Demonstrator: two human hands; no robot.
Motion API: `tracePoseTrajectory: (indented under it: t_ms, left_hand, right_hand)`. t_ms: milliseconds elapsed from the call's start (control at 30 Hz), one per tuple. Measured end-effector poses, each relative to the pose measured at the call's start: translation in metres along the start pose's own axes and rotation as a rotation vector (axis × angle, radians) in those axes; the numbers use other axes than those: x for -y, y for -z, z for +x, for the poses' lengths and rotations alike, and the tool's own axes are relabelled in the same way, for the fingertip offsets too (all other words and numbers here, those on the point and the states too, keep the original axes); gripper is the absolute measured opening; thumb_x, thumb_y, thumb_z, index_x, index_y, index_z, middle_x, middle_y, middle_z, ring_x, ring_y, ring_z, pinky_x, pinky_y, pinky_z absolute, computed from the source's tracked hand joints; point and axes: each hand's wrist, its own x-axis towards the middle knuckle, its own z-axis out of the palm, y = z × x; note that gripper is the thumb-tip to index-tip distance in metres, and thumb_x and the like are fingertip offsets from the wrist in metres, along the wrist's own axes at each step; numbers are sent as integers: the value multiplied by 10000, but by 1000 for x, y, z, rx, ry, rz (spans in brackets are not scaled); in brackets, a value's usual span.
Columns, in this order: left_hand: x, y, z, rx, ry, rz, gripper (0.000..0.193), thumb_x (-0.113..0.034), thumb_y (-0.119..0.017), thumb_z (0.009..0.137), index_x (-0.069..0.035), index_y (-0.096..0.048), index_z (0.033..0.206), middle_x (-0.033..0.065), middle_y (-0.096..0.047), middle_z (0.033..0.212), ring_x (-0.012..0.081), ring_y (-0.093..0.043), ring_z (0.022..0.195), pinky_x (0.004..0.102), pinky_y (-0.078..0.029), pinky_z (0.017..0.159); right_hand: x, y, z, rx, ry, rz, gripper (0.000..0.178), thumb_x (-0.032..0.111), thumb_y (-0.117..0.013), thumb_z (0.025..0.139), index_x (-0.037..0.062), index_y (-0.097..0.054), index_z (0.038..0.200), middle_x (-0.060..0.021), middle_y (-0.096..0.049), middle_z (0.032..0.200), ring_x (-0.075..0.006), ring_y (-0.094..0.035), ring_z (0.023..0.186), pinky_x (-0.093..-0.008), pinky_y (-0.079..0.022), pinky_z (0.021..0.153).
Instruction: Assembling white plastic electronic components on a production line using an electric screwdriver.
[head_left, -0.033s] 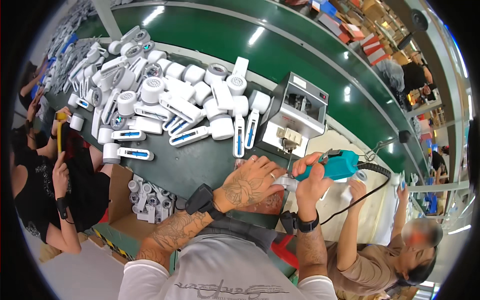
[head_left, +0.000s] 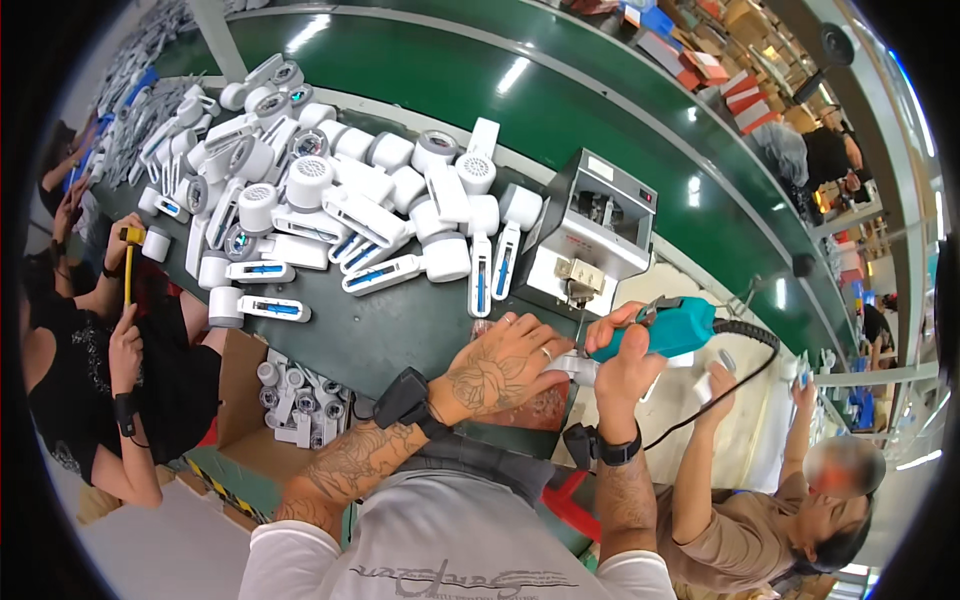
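Observation:
My left hand (head_left: pixel 503 368) lies over the work surface, its thumb and fingertips closed round a white plastic part (head_left: pixel 576 366), probably of a handheld fan; most of it is hidden. My right hand (head_left: pixel 622 362) grips a teal electric screwdriver (head_left: pixel 682 328) with a black coiled cord. Its thin bit (head_left: pixel 581 328) points toward the white part; whether they touch I cannot tell. Just beyond my hands stands a screw feeder (head_left: pixel 582 275). To the left lies a heap of white handheld fans (head_left: pixel 365 215), several with open handles showing blue inside.
A green conveyor (head_left: pixel 430 60) runs behind the bench. At lower left, a cardboard box (head_left: pixel 240 400) holds more white fan parts. One co-worker (head_left: pixel 125 370) on the left holds a yellow tool (head_left: pixel 128 265). Another person (head_left: pixel 740 525) works close on my right beside a pale mat (head_left: pixel 730 440).
The view has shifted very slightly. The right-hand co-worker's hand and the white piece in it have moved a little. My own hands keep nearly the same pose.

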Motion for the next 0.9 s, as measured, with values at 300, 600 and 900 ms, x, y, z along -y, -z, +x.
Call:
tracePoseTrajectory:
  t_ms: [300, 600, 900]
  left_hand:
    - [3, 2, 0, -133, 1, -82, 314, -277, -607, 911, -95, -645, 1164, 78, -618, 1041, 253, -550, 982, 393, -429, 871]
    - [-1, 0, -2, -79, 20, -120, 310, -288, -574, 931, -79, -650, 1146, 83, -615, 1071, 260, -539, 1027, 399, -418, 921]
    - [2, 3, 1, -116, 17, -118, 318, -255, -592, 895, -85, -654, 1157, 68, -612, 1028, 248, -545, 996, 389, -431, 868]
  right_hand:
    - [10, -31, 45, -7, 190, 62, 530, 464, -705, 892, -18, -540, 1038, -59, -558, 722, -172, -563, 651, -300, -466, 602]
    - [-9, -32, 50, 60, 265, -9, 468, 450, -660, 931, 8, -509, 966, -58, -513, 687, -175, -517, 597, -310, -453, 574]
    - [31, -10, 0, 11, 78, 68, 637, 555, -705, 854, -27, -519, 1036, -69, -541, 714, -171, -529, 609, -314, -451, 584]
